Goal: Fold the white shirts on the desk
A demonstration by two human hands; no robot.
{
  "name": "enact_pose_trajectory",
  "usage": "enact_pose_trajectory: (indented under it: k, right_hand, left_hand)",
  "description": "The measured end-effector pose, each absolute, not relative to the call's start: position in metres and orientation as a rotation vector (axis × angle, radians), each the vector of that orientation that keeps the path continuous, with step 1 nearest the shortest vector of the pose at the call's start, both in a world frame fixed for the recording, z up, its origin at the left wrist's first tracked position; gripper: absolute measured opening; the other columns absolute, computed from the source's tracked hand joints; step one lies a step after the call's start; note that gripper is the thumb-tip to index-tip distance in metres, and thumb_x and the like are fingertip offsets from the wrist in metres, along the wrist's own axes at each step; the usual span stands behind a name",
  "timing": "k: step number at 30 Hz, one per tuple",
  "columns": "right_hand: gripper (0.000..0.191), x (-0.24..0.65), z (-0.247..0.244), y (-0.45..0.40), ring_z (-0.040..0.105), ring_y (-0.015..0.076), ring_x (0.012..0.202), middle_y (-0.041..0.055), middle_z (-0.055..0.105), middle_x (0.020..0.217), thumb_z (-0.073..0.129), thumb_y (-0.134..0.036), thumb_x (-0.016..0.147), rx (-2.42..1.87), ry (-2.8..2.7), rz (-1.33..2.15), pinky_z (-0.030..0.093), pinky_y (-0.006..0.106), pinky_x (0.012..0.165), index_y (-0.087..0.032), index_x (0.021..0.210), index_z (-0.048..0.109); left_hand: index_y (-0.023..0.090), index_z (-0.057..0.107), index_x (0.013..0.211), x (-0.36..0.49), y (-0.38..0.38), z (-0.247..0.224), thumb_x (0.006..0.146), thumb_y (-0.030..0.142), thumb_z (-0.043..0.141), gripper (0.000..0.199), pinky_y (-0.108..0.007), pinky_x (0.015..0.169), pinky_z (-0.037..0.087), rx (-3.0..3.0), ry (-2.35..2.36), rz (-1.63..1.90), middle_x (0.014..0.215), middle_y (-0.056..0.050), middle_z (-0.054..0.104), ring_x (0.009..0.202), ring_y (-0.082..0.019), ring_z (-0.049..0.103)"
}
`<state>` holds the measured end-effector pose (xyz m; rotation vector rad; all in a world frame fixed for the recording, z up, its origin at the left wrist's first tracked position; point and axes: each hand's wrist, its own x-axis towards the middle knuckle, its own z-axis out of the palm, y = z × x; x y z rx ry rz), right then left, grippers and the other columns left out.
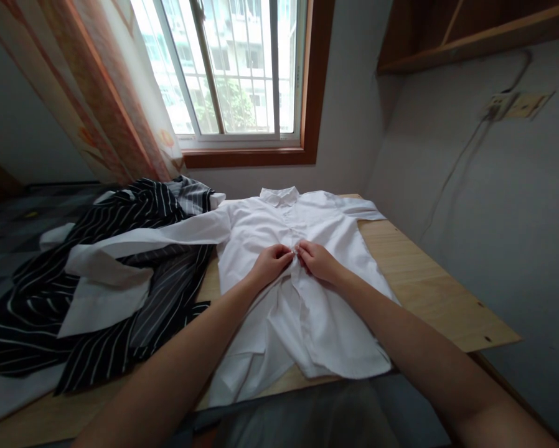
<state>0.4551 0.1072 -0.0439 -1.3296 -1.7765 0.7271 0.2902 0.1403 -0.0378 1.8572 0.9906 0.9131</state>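
Observation:
A white button-up shirt (335, 317) lies front side up on a wooden board, its collar toward the window. Along the front opening, at about mid-length, my left hand (274, 261) pinches one edge of the shirt. Close beside it, my right hand (313, 256) pinches the fabric too, and the fingertips of both hands nearly touch. Below the hands the two front panels hang apart. Above them the front looks joined up to the collar. Any button between the fingers is too small to make out.
Black-and-white striped clothing (102, 274) is heaped at the left, with one white sleeve (167, 235) across it. The wooden board (424, 280) ends at the right near a wall. A socket with a cord (501, 106) and a shelf (475, 43) are on that wall.

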Motion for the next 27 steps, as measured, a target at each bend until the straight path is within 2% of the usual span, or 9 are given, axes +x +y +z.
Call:
enact_pose_trajectory:
  k: [4, 8, 13, 16, 21, 24, 27]
  right_hand:
    - [0.025, 0.455, -0.042, 0.105, 0.046, 0.0129, 0.055, -0.0051, 0.046, 0.056, 0.038, -0.024, 0.094, -1.349, -1.813, 0.674, 0.034, 0.024, 0.057, -0.023, 0.070, 0.042]
    - [0.024, 0.455, -0.037, 0.104, 0.050, 0.0143, 0.061, -0.0029, 0.052, 0.060, 0.038, -0.022, 0.095, -1.425, -1.871, 0.581, 0.035, 0.024, 0.060, -0.022, 0.072, 0.047]
    - [0.022, 0.458, -0.027, 0.096, 0.058, 0.0197, 0.076, 0.0091, 0.067, 0.083, 0.045, -0.020, 0.092, -1.717, -1.982, 0.241, 0.037, 0.029, 0.067, -0.020, 0.077, 0.061]
    - [0.017, 0.461, -0.027, 0.090, 0.061, 0.0237, 0.081, 0.0142, 0.069, 0.090, 0.053, -0.022, 0.089, -1.842, -2.115, 0.155, 0.039, 0.031, 0.070, -0.019, 0.079, 0.066]
    - [0.015, 0.466, -0.038, 0.093, 0.063, 0.0262, 0.086, 0.0160, 0.070, 0.101, 0.058, -0.026, 0.088, -1.776, -2.257, 0.217, 0.044, 0.033, 0.075, -0.018, 0.091, 0.070]
    - [0.018, 0.471, -0.042, 0.104, 0.063, 0.0264, 0.093, 0.0153, 0.069, 0.106, 0.056, -0.027, 0.090, -1.731, -2.278, 0.272, 0.045, 0.033, 0.083, -0.017, 0.096, 0.070]
    - [0.029, 0.478, -0.043, 0.115, 0.061, 0.0277, 0.108, 0.0179, 0.065, 0.120, 0.053, -0.027, 0.091, -1.706, -2.314, 0.321, 0.043, 0.036, 0.095, -0.013, 0.112, 0.067]
  left_hand:
    - [0.017, 0.059, 0.064, 0.291, 0.140, -0.037, 0.074, 0.048, 0.059, 0.033, -0.024, 0.052, 0.036, 1.830, 1.006, 0.915, 0.054, 0.003, 0.054, 0.054, -0.012, 0.046]
    - [0.018, 0.058, 0.063, 0.292, 0.138, -0.036, 0.074, 0.046, 0.059, 0.030, -0.025, 0.055, 0.038, 1.856, 1.022, 0.905, 0.056, 0.002, 0.055, 0.055, -0.012, 0.047]
    - [0.017, 0.063, 0.079, 0.279, 0.142, -0.028, 0.074, 0.035, 0.062, 0.018, -0.025, 0.058, 0.043, 1.961, 1.104, 0.831, 0.071, -0.002, 0.066, 0.062, -0.015, 0.057]
    - [0.018, 0.067, 0.082, 0.257, 0.142, -0.013, 0.073, 0.033, 0.063, 0.017, -0.027, 0.061, 0.044, 2.244, 1.224, 0.555, 0.077, -0.005, 0.069, 0.066, -0.018, 0.060]
    - [0.019, 0.071, 0.103, 0.236, 0.133, 0.002, 0.078, 0.033, 0.061, 0.030, -0.033, 0.086, 0.046, 2.624, 1.135, 0.055, 0.108, -0.012, 0.072, 0.095, -0.026, 0.065]
    - [0.016, 0.071, 0.104, 0.241, 0.131, -0.001, 0.083, 0.027, 0.055, 0.028, -0.041, 0.099, 0.040, 2.702, 1.147, -0.086, 0.121, -0.017, 0.068, 0.112, -0.030, 0.061]
    - [0.014, 0.070, 0.110, 0.243, 0.136, -0.006, 0.085, 0.021, 0.050, 0.032, -0.041, 0.104, 0.037, 2.723, 1.209, -0.134, 0.130, -0.019, 0.063, 0.123, -0.031, 0.055]
